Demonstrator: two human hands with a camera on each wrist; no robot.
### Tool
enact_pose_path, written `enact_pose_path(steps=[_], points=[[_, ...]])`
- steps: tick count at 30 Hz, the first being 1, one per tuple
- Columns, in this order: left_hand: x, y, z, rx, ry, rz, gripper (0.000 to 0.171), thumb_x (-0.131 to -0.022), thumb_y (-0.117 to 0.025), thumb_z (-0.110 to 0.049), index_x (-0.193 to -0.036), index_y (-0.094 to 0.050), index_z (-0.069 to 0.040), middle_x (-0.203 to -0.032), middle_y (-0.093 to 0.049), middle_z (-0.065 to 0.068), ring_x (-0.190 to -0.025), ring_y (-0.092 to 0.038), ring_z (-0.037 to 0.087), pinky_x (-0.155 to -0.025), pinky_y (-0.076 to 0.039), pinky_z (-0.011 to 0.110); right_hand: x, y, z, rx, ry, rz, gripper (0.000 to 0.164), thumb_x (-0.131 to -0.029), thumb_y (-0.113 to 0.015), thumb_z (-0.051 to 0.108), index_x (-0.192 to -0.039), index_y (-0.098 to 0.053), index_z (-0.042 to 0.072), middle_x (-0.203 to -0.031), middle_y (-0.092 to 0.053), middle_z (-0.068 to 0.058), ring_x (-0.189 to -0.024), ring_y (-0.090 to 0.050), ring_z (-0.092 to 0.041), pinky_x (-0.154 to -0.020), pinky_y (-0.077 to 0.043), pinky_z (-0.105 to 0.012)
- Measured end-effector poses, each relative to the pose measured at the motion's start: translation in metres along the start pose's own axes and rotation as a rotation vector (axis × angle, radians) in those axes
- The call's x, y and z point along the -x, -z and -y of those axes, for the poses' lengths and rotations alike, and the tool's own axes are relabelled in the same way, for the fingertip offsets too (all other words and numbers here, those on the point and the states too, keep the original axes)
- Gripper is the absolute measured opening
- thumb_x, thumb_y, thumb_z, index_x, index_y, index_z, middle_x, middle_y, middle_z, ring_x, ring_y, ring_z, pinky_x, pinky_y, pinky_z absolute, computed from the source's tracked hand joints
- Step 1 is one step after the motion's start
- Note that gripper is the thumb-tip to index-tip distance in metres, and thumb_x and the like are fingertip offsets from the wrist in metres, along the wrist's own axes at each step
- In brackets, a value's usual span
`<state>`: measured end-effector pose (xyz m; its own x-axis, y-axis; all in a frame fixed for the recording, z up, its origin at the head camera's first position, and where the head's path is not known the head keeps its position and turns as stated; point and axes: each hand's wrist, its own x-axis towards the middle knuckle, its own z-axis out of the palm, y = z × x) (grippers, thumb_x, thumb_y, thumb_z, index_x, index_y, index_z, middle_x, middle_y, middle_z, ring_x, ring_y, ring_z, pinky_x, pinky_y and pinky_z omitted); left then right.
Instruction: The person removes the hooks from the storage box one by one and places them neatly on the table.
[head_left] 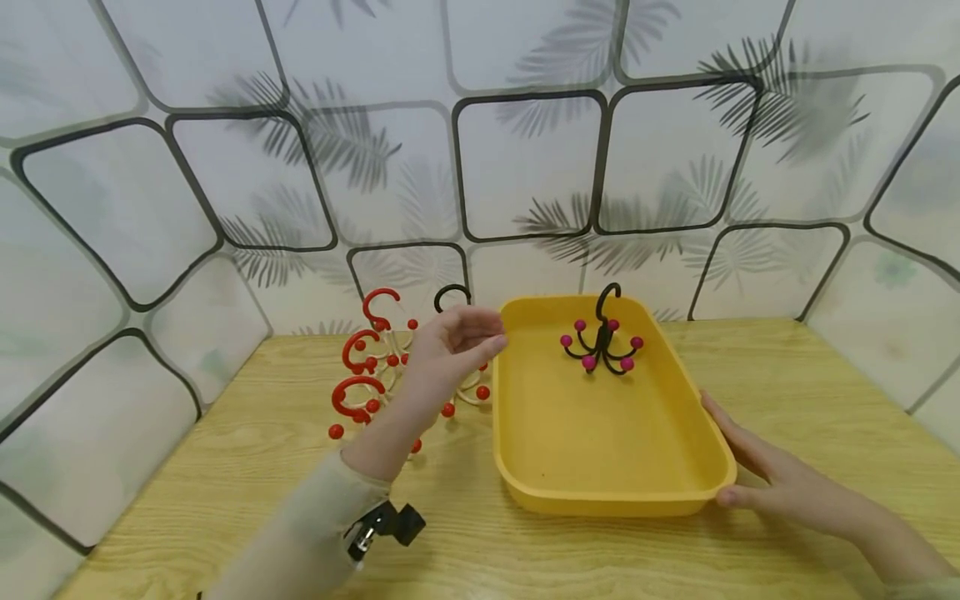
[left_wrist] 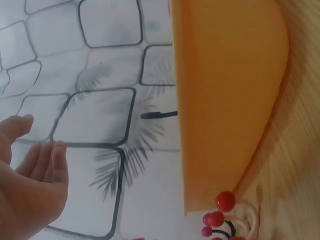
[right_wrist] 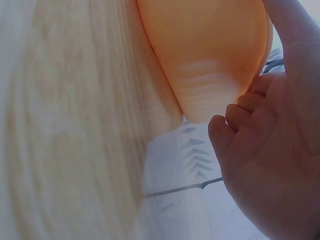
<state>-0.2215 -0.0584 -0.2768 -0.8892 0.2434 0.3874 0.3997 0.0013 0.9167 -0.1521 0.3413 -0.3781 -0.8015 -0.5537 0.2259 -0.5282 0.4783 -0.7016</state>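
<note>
In the head view my left hand (head_left: 457,350) hovers beside the left rim of a yellow tray (head_left: 615,433). Its fingers are loosely bent and hold nothing. My right hand (head_left: 780,483) holds the tray's near right corner, thumb at the front and fingers along the side wall (right_wrist: 215,65). Inside the tray, toward the back, stands a black multi-arm hanging hook (head_left: 603,337) with magenta balls on its arm tips. Left of the tray are several similar hooks with red tops (head_left: 352,398), cream arms and red balls. Behind my left hand a black hook top (head_left: 452,292) shows, its lower part hidden.
A light wooden table (head_left: 262,467) lies under everything. White wall panels (head_left: 532,167) with black outlines and grey leaf prints rise behind it and at both sides. A small black device (head_left: 386,527) is strapped to the left wrist over a pale sleeve (head_left: 300,533).
</note>
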Motion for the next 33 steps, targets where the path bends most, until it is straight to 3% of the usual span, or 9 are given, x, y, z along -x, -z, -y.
enact_pose_path(steps=[8,16,22,28,33], points=[[-0.025,-0.037,0.005,-0.038,0.064,0.060,0.030,-0.087,-0.072,-0.017,-0.113,-0.064,-0.005,-0.107,-0.066,0.004,-0.097,-0.062,0.017,-0.086,-0.051,0.029,0.000,0.000,0.000,-0.002,-0.018,-0.011,0.098,-0.085,-0.068,0.000,-0.155,-0.001,0.016,-0.160,0.001,-0.009,-0.134,-0.011,0.013,-0.097,-0.022,-0.005],[-0.050,-0.065,0.003,0.009,0.061,0.079,0.027,-0.088,-0.071,-0.017,-0.113,-0.065,-0.009,-0.107,-0.066,0.002,-0.096,-0.063,0.013,-0.086,-0.050,0.027,0.001,0.000,0.000,-0.014,-0.013,-0.006,0.097,-0.086,-0.067,0.000,-0.155,0.000,0.016,-0.160,0.001,-0.007,-0.134,-0.010,0.013,-0.097,-0.022,-0.006],[-0.064,-0.081,0.007,0.038,0.082,0.058,0.025,-0.087,-0.072,-0.018,-0.110,-0.067,-0.012,-0.102,-0.066,-0.001,-0.093,-0.063,0.012,-0.084,-0.051,0.029,0.001,-0.001,0.001,-0.005,-0.013,-0.005,0.097,-0.086,-0.067,0.000,-0.155,-0.001,0.016,-0.159,0.001,-0.010,-0.134,-0.010,0.013,-0.097,-0.021,-0.006],[-0.074,-0.096,0.020,0.066,0.167,0.020,0.024,-0.087,-0.073,-0.019,-0.109,-0.067,-0.013,-0.098,-0.065,-0.003,-0.091,-0.061,0.011,-0.087,-0.049,0.032,0.000,-0.001,0.003,0.011,-0.020,-0.009,0.097,-0.085,-0.068,0.002,-0.155,-0.002,0.017,-0.160,0.000,-0.010,-0.134,-0.010,0.014,-0.097,-0.021,-0.005],[-0.083,-0.105,0.028,0.094,0.230,-0.017,0.029,-0.086,-0.073,-0.017,-0.112,-0.065,-0.007,-0.097,-0.063,-0.001,-0.090,-0.060,0.014,-0.093,-0.047,0.038,0.001,-0.001,0.002,0.000,-0.011,-0.008,0.097,-0.085,-0.068,0.001,-0.155,-0.002,0.016,-0.159,0.001,-0.012,-0.134,-0.010,0.013,-0.097,-0.021,-0.005]])
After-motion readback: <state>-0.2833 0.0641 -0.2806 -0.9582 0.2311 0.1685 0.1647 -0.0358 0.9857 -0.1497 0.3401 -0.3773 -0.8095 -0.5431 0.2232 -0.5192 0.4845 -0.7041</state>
